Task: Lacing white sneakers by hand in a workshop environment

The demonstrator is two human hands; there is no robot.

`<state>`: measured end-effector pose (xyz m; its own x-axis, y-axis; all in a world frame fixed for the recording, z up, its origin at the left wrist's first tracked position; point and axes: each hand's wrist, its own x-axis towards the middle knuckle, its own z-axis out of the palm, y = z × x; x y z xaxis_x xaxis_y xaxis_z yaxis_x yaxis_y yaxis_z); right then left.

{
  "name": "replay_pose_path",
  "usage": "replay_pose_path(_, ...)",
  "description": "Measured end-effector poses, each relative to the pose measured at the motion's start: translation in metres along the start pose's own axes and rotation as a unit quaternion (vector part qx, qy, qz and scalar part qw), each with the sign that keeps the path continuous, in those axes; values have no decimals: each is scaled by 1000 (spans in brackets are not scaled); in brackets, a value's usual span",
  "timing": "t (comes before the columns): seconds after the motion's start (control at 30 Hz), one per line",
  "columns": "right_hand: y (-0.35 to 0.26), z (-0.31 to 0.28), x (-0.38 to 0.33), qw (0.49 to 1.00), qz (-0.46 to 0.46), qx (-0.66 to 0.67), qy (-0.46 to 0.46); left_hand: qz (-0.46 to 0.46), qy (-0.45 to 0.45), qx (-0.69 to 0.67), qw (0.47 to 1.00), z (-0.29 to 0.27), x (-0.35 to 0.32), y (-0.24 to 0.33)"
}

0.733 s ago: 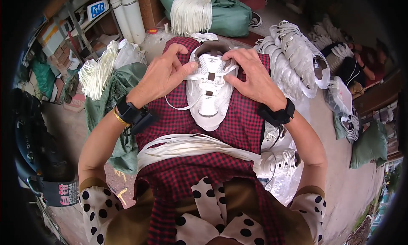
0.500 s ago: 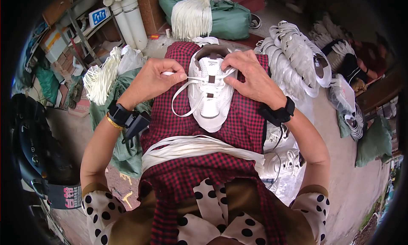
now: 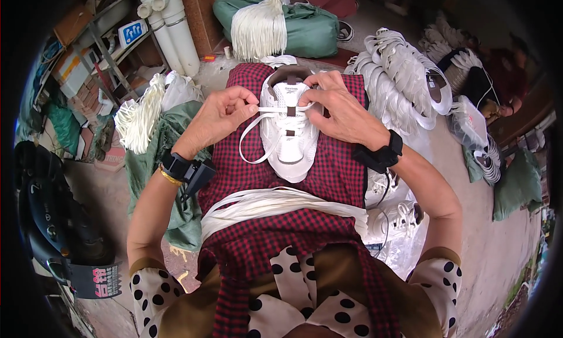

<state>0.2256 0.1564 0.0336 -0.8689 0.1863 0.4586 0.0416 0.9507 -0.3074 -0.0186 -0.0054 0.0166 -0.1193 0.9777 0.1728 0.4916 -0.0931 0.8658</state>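
A white sneaker (image 3: 289,143) lies toe toward me on the red checked cloth (image 3: 328,179) over my lap. My left hand (image 3: 220,115) pinches the white shoelace (image 3: 256,124) and holds it out to the left of the shoe's upper eyelets. My right hand (image 3: 338,106) rests on the right side of the shoe near its opening, fingers on the lace there. A bundle of loose white laces (image 3: 275,202) lies across my lap below the shoe.
More white sneakers (image 3: 404,83) are piled at the right, with others (image 3: 390,217) by my right knee. Lace bundles hang at the back (image 3: 258,27) and lie at left (image 3: 141,115) on green cloth (image 3: 179,162). A green bag (image 3: 311,27), white pipes (image 3: 170,27) and shelves stand behind.
My left hand has drawn the lace out leftward from the shoe, and my right hand has shifted up toward the shoe's opening.
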Motion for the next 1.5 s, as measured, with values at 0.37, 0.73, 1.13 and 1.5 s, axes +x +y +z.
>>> replay_pose_path(0.37,-5,-14,-5,989,44,43,133,43,40,-4,998,24,34,-2)
replay_pose_path(0.73,155,-122,-112,927,197,-183,259,17,-6,19,1000,19,48,6)
replay_pose_path(1.13,128,-71,-114,940,286,-85,163,47,60,87,993,17,32,18)
replay_pose_path(1.5,-36,8,-4,999,20,-25,33,106,87,147,980,45,1,9)
